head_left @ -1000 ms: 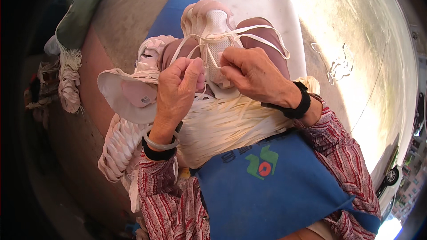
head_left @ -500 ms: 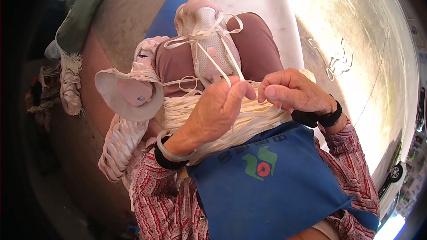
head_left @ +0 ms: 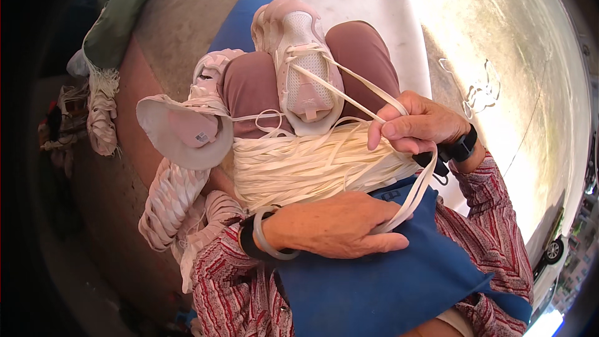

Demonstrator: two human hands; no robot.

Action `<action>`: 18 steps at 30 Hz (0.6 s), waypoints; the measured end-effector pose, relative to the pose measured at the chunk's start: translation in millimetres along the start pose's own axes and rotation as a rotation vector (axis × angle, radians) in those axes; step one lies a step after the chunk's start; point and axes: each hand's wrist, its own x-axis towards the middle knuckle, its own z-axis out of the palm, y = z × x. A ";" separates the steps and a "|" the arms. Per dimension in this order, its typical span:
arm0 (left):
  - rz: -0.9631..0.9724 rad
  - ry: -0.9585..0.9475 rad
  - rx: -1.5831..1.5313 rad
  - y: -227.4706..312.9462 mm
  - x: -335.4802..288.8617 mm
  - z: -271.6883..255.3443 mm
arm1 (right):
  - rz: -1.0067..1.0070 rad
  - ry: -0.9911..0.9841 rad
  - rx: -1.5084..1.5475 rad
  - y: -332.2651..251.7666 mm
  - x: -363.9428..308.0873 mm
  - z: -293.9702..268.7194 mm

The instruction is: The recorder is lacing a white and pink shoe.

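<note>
A pink-and-white shoe upper [head_left: 310, 81] rests between my knees, with cream shoelaces [head_left: 349, 78] threaded through its eyelets. Both lace ends stretch from it to my right hand [head_left: 419, 125], which pinches them at the right. From there the laces hang in a loop to my left hand [head_left: 334, 224]. That hand lies low over the blue apron [head_left: 374, 281], palm down, with the laces between thumb and fingers. Across my lap, between the shoe and my left hand, lies a thick bundle of cream laces [head_left: 299, 165].
More pink-and-white uppers [head_left: 171, 206] are stacked by my left leg, beside an upturned one [head_left: 184, 131]. A green wrapped bundle [head_left: 121, 25] stands at far left. A white sheet [head_left: 368, 6] lies ahead over something blue [head_left: 249, 9]. Loose laces [head_left: 483, 90] lie on the floor at right.
Both hands were together at the shoe's near end. My right hand now holds the laces to the right, pulled straight. My left hand has dropped toward me, drawing out a loop.
</note>
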 end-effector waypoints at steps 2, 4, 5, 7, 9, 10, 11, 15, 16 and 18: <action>0.141 0.391 -0.113 -33.8 -22.0 -16.2 | 0.026 -0.001 -0.025 2.1 -0.1 -7.2; -0.127 0.898 0.091 -44.1 -31.6 -41.8 | 0.033 0.061 -0.110 -0.1 8.4 1.9; -0.172 1.076 0.136 -51.5 -28.6 -54.6 | 0.034 0.059 -0.107 -0.3 13.7 6.3; -0.217 1.250 0.182 -65.8 -18.4 -82.5 | -0.018 0.014 -0.106 -4.0 24.8 14.4; -0.106 1.354 0.548 -74.5 -10.4 -102.8 | -0.056 -0.018 -0.138 -10.1 31.8 21.3; -0.107 1.351 0.547 -77.4 -9.0 -107.8 | -0.082 -0.027 -0.136 -11.8 34.0 25.0; -0.081 1.333 0.674 -80.3 -8.7 -111.6 | -0.107 -0.037 -0.133 -13.0 35.7 27.8; -0.050 1.292 0.912 -86.0 -2.6 -117.1 | -0.212 -0.020 -0.135 -1.2 41.4 25.5; -0.049 1.288 0.911 -88.8 -2.1 -118.4 | -0.212 -0.017 -0.131 1.4 42.9 23.8; 0.065 1.309 0.926 -95.3 -3.1 -121.4 | -0.251 -0.025 -0.099 5.2 45.8 20.8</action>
